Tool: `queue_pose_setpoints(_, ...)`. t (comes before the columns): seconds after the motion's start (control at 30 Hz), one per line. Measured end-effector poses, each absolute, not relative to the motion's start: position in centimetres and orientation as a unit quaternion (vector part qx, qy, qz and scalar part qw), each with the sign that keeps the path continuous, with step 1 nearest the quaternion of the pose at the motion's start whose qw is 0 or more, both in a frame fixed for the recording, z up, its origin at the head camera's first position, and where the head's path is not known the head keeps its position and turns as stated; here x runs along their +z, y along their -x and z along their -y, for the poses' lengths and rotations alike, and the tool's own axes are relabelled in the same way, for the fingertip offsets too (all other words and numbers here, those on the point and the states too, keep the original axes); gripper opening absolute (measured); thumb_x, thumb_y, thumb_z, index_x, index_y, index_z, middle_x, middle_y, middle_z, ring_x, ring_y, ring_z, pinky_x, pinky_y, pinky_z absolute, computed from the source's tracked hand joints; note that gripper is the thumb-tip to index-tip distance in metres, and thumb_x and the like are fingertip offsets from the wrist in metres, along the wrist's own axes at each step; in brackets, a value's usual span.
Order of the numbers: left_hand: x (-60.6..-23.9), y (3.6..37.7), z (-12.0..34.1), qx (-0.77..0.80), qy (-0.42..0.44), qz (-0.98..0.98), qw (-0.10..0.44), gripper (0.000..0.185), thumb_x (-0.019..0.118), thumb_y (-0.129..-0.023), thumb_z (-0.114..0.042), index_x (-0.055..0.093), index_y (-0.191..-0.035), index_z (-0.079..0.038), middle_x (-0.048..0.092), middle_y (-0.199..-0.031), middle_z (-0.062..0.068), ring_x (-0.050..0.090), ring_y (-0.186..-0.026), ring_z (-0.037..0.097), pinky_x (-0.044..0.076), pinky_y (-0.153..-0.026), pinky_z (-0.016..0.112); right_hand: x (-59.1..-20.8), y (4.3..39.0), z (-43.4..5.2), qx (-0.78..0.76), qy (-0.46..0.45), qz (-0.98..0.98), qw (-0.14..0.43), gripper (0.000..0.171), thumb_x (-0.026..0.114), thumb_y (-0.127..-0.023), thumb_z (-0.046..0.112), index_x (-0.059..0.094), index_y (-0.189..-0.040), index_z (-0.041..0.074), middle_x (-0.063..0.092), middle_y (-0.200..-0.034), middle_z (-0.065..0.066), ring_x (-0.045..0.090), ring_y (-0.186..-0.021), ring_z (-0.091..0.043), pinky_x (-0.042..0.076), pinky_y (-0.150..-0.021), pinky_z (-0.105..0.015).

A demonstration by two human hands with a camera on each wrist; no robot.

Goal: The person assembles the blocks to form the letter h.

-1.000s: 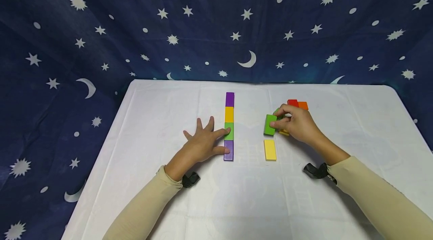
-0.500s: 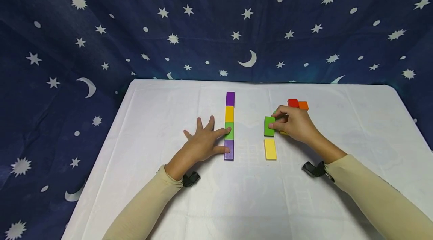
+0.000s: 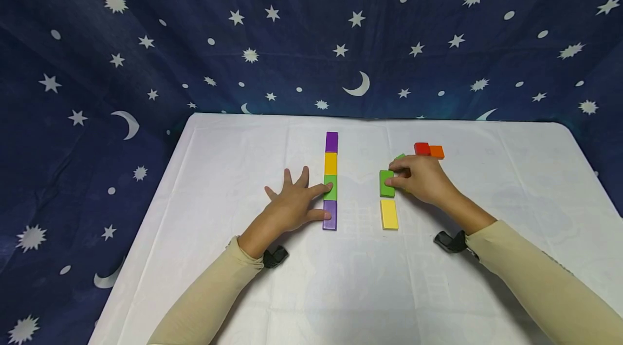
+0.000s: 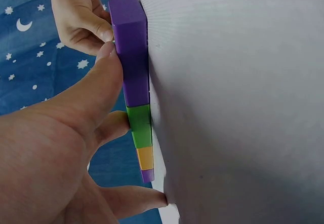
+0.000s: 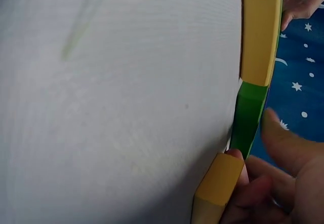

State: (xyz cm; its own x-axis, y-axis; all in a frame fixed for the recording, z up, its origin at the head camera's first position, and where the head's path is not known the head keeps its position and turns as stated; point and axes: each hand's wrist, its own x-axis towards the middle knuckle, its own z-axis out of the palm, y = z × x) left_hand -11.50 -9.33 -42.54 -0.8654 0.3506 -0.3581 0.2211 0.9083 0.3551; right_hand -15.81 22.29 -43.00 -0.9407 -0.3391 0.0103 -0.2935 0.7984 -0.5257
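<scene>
Left hand [image 3: 292, 205] lying flat, fingers spread, fingertips bracing the near end of the block column [image 3: 330, 180] to keep it straight. Right hand [image 3: 419, 177] pinching the green block [image 3: 386, 183], setting it just beyond the yellow block [image 3: 389, 214]. White-clothed table [image 3: 219, 172]; starry blue backdrop [image 3: 146, 37] behind.

Backdrop [image 3: 194, 37] navy, white stars and moons; tablecloth [image 3: 340, 291] white; block row [image 3: 330, 180] purple-yellow-green-purple; sleeves [image 3: 545, 274] beige.
</scene>
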Motion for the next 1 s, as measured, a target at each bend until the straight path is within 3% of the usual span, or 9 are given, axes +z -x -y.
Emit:
queue_pose_setpoints(0.17,-42.6,11.53,9.31,0.151,-0.153,-0.954,0.21,0.071,0.071,-0.085,-0.063,0.047,-0.15,-0.046,0.013,-0.171,0.018,0.001,-0.152,0.06,0.011,-0.099,0.092,-43.06,15.75,-22.68,-0.255,0.187,-0.948,0.046,0.047,0.09,-0.079,0.028,0.076,-0.118,0.006,0.073,-0.097,-0.007,0.06,-0.078,-0.015,0.049,-0.069,-0.029)
queue_pose_setpoints(0.43,-42.64,11.57,9.35,0.147,-0.151,-0.954,0.213,0.071,0.07,-0.085,-0.063,0.047,-0.151,-0.046,0.013,-0.171,0.018,0.001,-0.152,0.06,0.01,-0.099,0.092,-43.15,15.39,-22.9,-0.235,0.215,-0.947,0.05,0.052,0.091,-0.078,0.031,0.075,-0.12,0.006,0.069,-0.115,-0.014,0.058,-0.086,-0.019,0.049,-0.072,-0.032)
queue_pose_setpoints(1.0,-42.8,11.58,9.36,0.147,-0.154,-0.955,0.208,0.071,0.071,-0.085,-0.064,0.047,-0.15,-0.046,0.014,-0.171,0.018,0.002,-0.152,0.06,0.01,-0.099,0.092,-43.1,15.13,-22.87,-0.229,0.222,-0.946,0.055,0.051,0.092,-0.075,0.029,0.075,-0.119,0.009,0.069,-0.112,-0.01,0.059,-0.084,-0.019,0.05,-0.072,-0.031)
